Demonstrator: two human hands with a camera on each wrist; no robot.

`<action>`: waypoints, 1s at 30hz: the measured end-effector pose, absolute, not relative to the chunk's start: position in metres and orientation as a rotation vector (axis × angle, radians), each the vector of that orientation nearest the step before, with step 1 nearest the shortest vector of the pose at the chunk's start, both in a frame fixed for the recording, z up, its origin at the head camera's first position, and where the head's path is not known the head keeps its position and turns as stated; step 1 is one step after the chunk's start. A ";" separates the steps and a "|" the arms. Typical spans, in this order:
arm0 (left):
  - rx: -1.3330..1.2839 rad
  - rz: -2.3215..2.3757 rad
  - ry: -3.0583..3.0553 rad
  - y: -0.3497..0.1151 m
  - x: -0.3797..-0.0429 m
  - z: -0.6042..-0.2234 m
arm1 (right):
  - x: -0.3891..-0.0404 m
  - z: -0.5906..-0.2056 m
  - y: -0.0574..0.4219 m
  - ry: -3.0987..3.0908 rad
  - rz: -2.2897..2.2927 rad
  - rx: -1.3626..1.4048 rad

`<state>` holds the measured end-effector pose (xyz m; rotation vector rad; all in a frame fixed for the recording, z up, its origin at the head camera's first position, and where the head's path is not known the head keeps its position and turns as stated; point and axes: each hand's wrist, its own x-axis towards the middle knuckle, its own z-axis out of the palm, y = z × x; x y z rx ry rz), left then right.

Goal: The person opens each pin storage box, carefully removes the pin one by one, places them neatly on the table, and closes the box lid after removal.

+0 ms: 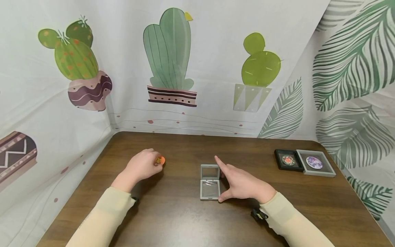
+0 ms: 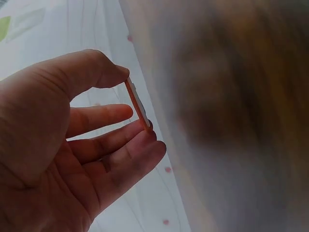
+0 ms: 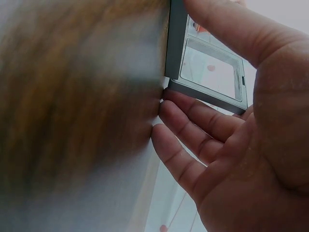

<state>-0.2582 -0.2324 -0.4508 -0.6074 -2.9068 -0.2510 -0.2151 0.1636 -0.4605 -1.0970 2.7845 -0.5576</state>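
head view: left hand (image 1: 143, 166) pinches orange disc (image 1: 163, 160); splayed right hand (image 1: 242, 182) flanks gray case (image 1: 210, 180).

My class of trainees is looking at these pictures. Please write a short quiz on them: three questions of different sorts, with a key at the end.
1. True or false: the small hinged frame beside the right hand is closed.

2. Which holds the orange disc?
A) the left hand
B) the right hand
C) both hands together

3. Fill in the blank: on the right side of the table, next to the black frame, lies a grey frame; the round piece inside it is mainly ____ and white.

Key:
1. False; it stands open.
2. A
3. purple
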 end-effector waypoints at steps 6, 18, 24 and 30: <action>-0.512 -0.255 -2.936 -0.254 -0.268 -0.454 | -0.215 -0.462 0.164 2.785 -0.565 -1.103; -0.449 -0.252 -2.949 -0.283 -0.275 -0.454 | -0.215 -0.463 0.164 2.775 -0.573 -1.110; -0.434 -0.264 -2.950 -0.295 -0.278 -0.453 | -0.215 -0.462 0.164 2.768 -0.585 -1.107; -0.382 -0.262 -2.963 -0.304 -0.278 -0.451 | -0.214 -0.461 0.164 2.772 -0.579 -1.102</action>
